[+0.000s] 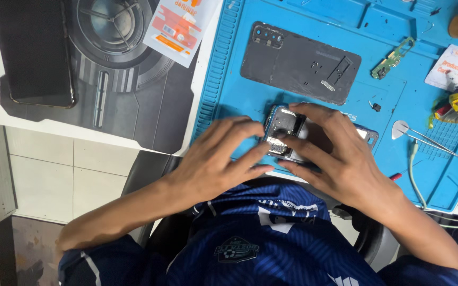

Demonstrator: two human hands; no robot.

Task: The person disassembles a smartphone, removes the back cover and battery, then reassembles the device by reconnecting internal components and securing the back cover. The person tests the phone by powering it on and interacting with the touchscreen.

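Phone: opened phone body (pixel 287 132) lies at the near edge of the blue repair mat (pixel 229 79) on the bench.
Left hand (pixel 216 159): fingers rest against the phone's left end, not clenched.
Right hand (pixel 340 156): spread over the phone, pressing on it (covering its middle).
Behind: grey back cover (pixel 298 63); tweezers (pixel 430 140) right.

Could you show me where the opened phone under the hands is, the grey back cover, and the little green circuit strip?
Opened phone (pixel 284 127): head view, on its exposed upper inside.
Grey back cover (pixel 298 63): head view, on the middle of the panel.
Green circuit strip (pixel 392 59): head view, at its midpoint.
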